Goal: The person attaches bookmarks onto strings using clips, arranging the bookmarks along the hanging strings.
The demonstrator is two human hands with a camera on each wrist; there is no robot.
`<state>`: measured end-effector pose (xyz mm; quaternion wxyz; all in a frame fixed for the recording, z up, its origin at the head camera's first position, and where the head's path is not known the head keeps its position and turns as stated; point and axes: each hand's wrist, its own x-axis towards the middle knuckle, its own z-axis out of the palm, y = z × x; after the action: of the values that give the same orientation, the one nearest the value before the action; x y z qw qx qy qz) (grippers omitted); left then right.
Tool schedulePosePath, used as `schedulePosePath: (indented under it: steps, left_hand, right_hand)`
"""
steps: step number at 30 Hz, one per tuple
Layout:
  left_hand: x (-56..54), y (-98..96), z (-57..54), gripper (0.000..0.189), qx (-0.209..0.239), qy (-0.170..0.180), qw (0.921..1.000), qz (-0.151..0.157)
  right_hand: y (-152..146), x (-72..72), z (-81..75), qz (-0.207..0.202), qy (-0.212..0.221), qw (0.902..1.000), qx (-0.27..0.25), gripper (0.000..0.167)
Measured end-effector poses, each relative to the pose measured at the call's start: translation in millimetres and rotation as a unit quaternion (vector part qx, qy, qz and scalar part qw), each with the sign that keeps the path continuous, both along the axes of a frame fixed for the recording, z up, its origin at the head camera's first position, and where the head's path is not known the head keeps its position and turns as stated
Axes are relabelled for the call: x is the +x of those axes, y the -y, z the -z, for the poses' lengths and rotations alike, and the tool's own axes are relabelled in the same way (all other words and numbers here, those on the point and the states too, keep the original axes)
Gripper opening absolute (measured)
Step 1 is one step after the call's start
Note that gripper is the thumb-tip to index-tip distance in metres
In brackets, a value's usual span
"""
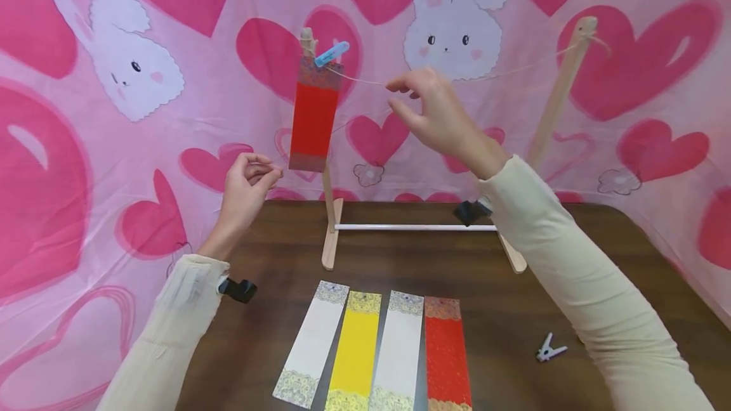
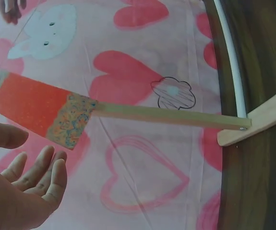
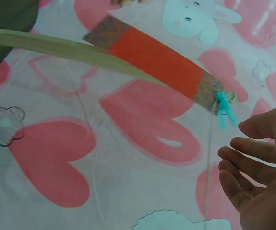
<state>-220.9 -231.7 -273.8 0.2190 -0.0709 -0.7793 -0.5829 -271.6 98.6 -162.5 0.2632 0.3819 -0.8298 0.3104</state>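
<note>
A red card (image 1: 314, 120) with patterned ends hangs from a string (image 1: 362, 81), held by a light blue clothespin (image 1: 332, 54) next to the left post of a wooden stand. My left hand (image 1: 245, 186) hovers just left of the card's lower end, fingers loosely bent with nothing between them. To the right of the clothespin, my right hand (image 1: 434, 110) is raised close by the string, thumb and fingers apart. In the right wrist view, a gap separates its fingertips from the clothespin (image 3: 225, 110). Whether a finger touches the string cannot be told.
On the brown table (image 1: 274, 240) lie a white card (image 1: 314, 341), a yellow card (image 1: 355, 347), another white card (image 1: 398, 351) and a red card (image 1: 447, 360). A white clothespin (image 1: 549, 349) lies to their right. The stand's right post (image 1: 562, 87) and white crossbar (image 1: 411, 228) stand behind.
</note>
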Motion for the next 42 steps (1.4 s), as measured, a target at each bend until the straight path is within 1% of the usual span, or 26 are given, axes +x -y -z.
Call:
schedulePosePath:
  steps: [4,9,11,13,15,17,20,24,30,33,37,40,42]
  left_hand:
    - [6.2,6.0,4.2,0.036,-0.005,-0.003,1.0,-0.005]
    - [16.5,6.9,10.3,0.035,-0.024,-0.004,0.9996,-0.016]
    - [22.7,5.8,13.1,0.035,-0.041,-0.005,0.999,-0.018]
    - [29.2,3.4,16.8,0.035,-0.057,-0.004,0.9983,-0.011]
    - [35.9,0.4,21.6,0.037,-0.078,0.007,0.9969,-0.002]
    - [42.3,-1.7,27.3,0.04,-0.098,0.021,0.995,0.008]
    - [51.7,-3.5,35.2,0.044,-0.134,0.046,0.9897,0.017]
    - [61.5,-6.7,44.0,0.048,-0.17,0.071,0.9825,0.029]
    - [72.1,-11.8,59.0,0.049,-0.207,0.08,0.9742,0.042]
    - [76.5,-14.8,67.5,0.05,-0.22,0.084,0.9708,0.043]
    - [81.1,-17.5,78.3,0.05,-0.223,0.091,0.9694,0.047]
    - [84.4,-20.5,87.5,0.05,-0.219,0.1,0.9694,0.048]
    - [86.8,-23.3,94.1,0.05,-0.22,0.11,0.968,0.049]
  right_hand:
    - [-8,4.7,9.5,0.008,-0.008,0.9999,0.003,0.03]
    - [-18,13.4,24.5,0.007,-0.021,0.9997,0.005,0.028]
    - [-22,19.7,30.1,0.006,-0.022,0.9997,0.011,0.029]
    - [-28,27.7,35.9,0.005,-0.022,0.9996,0.017,0.029]
    - [-36,36.8,42.0,0.005,-0.02,0.9995,0.023,0.03]
    - [-44,45.6,48.4,0.003,-0.022,0.9994,0.026,0.029]
    - [-55,58.3,58.0,0.005,-0.028,0.9993,0.025,0.03]
    - [-70,72.5,72.3,0.018,-0.026,0.9993,0.022,0.03]
    - [-93,92.9,95.3,0.034,-0.028,0.9989,0.019,0.03]
    - [-104,104.9,105.5,0.047,-0.018,0.9984,0.024,0.032]
    - [-117,118.8,119.8,0.074,-0.001,0.9968,0.029,0.033]
    - [-128,127.4,133.0,0.093,0.008,0.9954,0.022,0.033]
    - [-135,132.0,142.8,0.102,0.008,0.9947,0.011,0.033]
